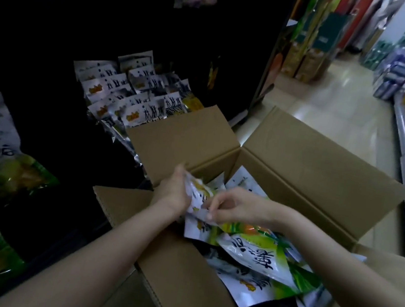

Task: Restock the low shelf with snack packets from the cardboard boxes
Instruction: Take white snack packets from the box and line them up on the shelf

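Best to gather the snack packets into one squared stack before lifting, so none slide back into the open cardboard box. The left hand clasps the bundle's left edge; the right hand pinches its near corner. The dark low shelf lies far left

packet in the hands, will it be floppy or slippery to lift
Probably floppy: the packet crumples where the left hand and right hand grip it. Its glossy film looks likely to slip. It seems light, since fingertip pinches hold it above the box.
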